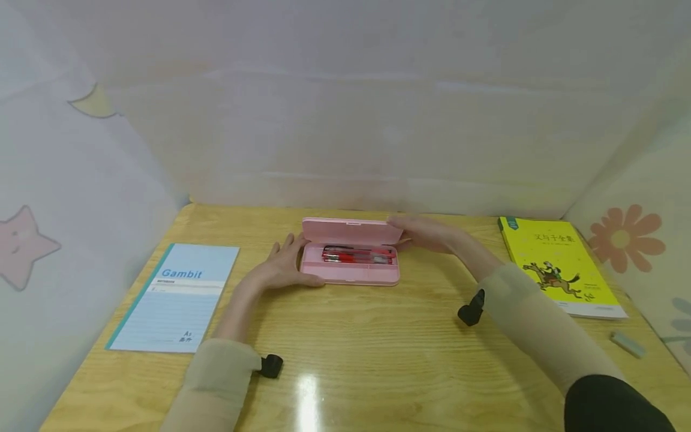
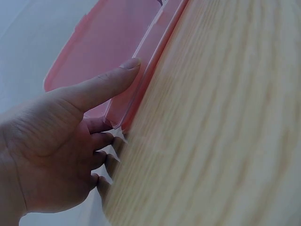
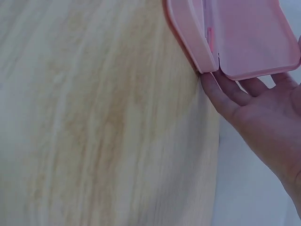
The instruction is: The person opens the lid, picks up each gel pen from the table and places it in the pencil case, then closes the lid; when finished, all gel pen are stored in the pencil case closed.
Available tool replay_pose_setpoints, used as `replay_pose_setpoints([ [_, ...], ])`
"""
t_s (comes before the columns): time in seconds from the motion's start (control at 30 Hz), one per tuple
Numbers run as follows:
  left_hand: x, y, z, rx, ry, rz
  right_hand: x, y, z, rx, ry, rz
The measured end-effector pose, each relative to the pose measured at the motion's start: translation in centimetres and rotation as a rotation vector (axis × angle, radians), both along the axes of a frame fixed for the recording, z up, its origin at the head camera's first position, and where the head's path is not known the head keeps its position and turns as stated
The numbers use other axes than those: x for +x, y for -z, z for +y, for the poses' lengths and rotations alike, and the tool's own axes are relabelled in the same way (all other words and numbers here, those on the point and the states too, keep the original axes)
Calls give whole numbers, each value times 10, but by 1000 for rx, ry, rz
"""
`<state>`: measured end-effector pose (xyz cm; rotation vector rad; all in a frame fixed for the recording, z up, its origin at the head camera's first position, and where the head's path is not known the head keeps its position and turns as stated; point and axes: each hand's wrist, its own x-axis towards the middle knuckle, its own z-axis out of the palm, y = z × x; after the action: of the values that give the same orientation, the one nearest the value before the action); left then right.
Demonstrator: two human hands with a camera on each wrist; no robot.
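A pink pencil case [image 1: 335,275] lies on the table with its lid [image 1: 351,231] raised at the back. Several pens [image 1: 353,257], some of them red, lie in its rear compartment. My left hand [image 1: 278,270] holds the case's left end, its thumb along the front rim and its fingers by the left side. At the right end, my right hand [image 1: 429,233] grips the raised lid, fingers behind it and thumb near its top edge. The right wrist view shows those fingers reaching behind the lid [image 3: 256,37]; the thumb is mostly cut off there.
A light blue notebook [image 1: 178,300] lies at the left of the wooden table [image 1: 367,348]. On the right are a yellow book [image 1: 556,258] and a small pale grey block [image 1: 627,344]. Cloth hangings [image 1: 345,138] enclose the back and sides.
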<state>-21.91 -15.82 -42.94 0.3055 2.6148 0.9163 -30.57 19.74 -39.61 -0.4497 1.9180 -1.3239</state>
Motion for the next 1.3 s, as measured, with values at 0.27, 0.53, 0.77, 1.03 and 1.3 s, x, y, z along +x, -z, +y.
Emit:
replay_pose_setpoints([
  [0.27,2,2,0,-27,-11,-18,16,6,7,71,-123,247],
  [0.53,7,4,-1,-27,-24,-44,32,11,2,118,-187,412],
  [0.77,5,2,-1,15,7,2,40,17,-1,153,-185,511],
  [1.03,-1,4,-3,10,53,86,48,22,-8,183,-203,666],
  [1.3,2,6,0,-69,95,136,53,25,-8,285,-196,724],
])
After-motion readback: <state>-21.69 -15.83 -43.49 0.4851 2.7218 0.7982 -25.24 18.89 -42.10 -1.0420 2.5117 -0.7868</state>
